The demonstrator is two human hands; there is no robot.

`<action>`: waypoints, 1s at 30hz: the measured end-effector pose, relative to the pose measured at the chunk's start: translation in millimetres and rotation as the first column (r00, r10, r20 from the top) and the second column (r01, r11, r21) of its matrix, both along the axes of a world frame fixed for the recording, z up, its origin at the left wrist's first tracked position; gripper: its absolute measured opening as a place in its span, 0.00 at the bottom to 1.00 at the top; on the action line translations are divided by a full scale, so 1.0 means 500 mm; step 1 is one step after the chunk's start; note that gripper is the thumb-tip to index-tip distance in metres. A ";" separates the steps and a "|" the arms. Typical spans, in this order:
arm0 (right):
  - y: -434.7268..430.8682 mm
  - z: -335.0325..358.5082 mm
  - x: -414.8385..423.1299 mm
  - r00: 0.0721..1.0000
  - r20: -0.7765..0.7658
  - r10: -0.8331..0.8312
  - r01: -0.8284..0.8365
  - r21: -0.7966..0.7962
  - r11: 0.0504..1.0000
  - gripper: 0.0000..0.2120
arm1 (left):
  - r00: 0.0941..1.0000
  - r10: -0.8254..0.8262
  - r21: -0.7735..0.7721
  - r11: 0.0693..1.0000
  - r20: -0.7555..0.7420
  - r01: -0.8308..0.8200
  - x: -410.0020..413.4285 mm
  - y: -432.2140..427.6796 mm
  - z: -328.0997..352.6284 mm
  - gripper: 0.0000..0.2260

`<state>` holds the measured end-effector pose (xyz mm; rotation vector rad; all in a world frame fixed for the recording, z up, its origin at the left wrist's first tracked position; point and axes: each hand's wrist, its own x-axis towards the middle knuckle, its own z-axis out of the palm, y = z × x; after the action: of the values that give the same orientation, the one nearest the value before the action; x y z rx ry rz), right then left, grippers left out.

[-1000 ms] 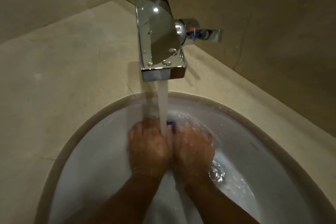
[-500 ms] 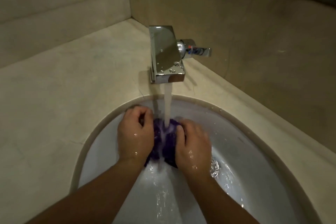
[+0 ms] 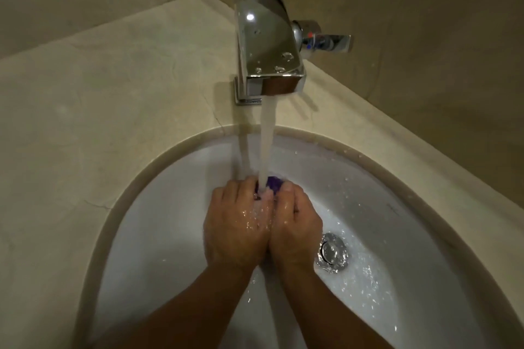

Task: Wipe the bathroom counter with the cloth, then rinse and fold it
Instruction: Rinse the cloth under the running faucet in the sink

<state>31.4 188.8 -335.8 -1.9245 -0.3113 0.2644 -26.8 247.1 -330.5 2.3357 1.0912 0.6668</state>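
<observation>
A purple cloth (image 3: 272,183) shows only as a small wet bunch between my fingertips; the rest is hidden under my hands. My left hand (image 3: 235,224) and my right hand (image 3: 296,227) are pressed side by side over the white sink (image 3: 158,235), both closed around the cloth. Water runs from the chrome tap (image 3: 269,45) straight onto the cloth and my fingers.
The beige stone counter (image 3: 99,110) surrounds the sink and meets the walls at the back. The tap's lever (image 3: 329,42) points right. A chrome drain plug (image 3: 333,253) sits just right of my right hand. Water droplets splash across the basin.
My hands have closed together over the cloth, which showed as a broad purple bunch between them half a second ago. The camera has moved nearer the tap.
</observation>
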 end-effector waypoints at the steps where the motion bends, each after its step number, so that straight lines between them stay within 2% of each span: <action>1: 0.002 -0.002 0.005 1.000 0.001 -0.001 0.001 -0.012 1.000 0.13 | 1.000 0.022 0.004 1.000 0.005 -0.022 0.004 -0.001 0.001 0.13; 4: 0.008 -0.003 0.014 0.999 0.021 0.025 -0.024 -0.060 0.998 0.11 | 0.993 0.085 0.059 0.995 -0.087 -0.080 0.012 -0.003 0.002 0.11; 6: 0.013 0.001 0.022 0.998 0.040 0.044 -0.040 -0.102 0.994 0.12 | 0.991 0.106 0.071 0.992 -0.087 -0.100 0.016 -0.001 0.004 0.12; 8: 0.016 0.002 0.033 0.995 0.067 0.076 -0.067 -0.123 0.990 0.15 | 0.994 0.089 0.099 0.992 -0.067 -0.082 0.021 0.001 -0.002 0.13; 11: 0.018 -0.001 0.050 0.984 0.128 0.126 -0.110 -0.127 0.986 0.23 | 0.988 0.103 0.121 0.989 -0.112 -0.090 0.028 0.002 0.000 0.14; 14: 0.020 -0.001 0.056 0.976 0.147 0.160 -0.139 -0.143 0.980 0.24 | 0.989 0.094 0.136 0.988 -0.111 -0.079 0.032 0.002 0.003 0.07; 15: 0.017 -0.001 0.058 0.975 0.146 0.169 -0.149 -0.141 0.979 0.24 | 0.991 0.077 0.097 0.993 -0.107 -0.066 0.032 0.004 0.008 0.05; 17: 0.013 0.003 0.060 0.969 0.146 0.199 -0.178 -0.145 0.973 0.22 | 0.994 0.062 -0.087 0.994 -0.088 -0.070 0.026 0.011 0.016 0.08; 18: 0.011 0.007 0.059 0.966 0.146 0.215 -0.194 -0.147 0.970 0.21 | 0.997 0.054 -0.169 0.984 -0.053 -0.062 0.023 0.015 0.015 0.10; 20: 0.005 0.027 0.049 0.955 0.187 0.228 -0.216 -0.082 0.973 0.16 | 0.995 0.027 -0.226 0.974 0.092 -0.006 0.010 0.021 0.031 0.09; 22: -0.002 0.053 0.035 0.931 0.299 0.208 -0.221 0.008 0.975 0.11 | 0.968 -0.019 -0.170 0.983 0.251 0.064 -0.005 0.029 0.060 0.05; 24: -0.017 0.061 0.025 0.897 0.395 0.201 -0.226 0.019 0.974 0.12 | 0.944 -0.141 -0.075 0.982 0.298 0.170 -0.026 0.037 0.079 0.03; 27: -0.047 0.041 0.014 0.900 0.368 0.233 -0.255 0.010 0.967 0.08 | 0.947 -0.276 0.013 0.961 0.164 0.278 -0.063 0.044 0.067 0.06; 30: -0.056 0.020 0.002 0.972 0.204 0.119 -0.131 0.047 0.990 0.08 | 0.970 -0.242 -0.040 0.969 0.009 0.242 -0.064 0.022 0.048 0.11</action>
<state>32.3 160.7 -325.6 -1.8778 -0.5701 0.1415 -58.9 258.3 -306.6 2.3798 0.7914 0.5515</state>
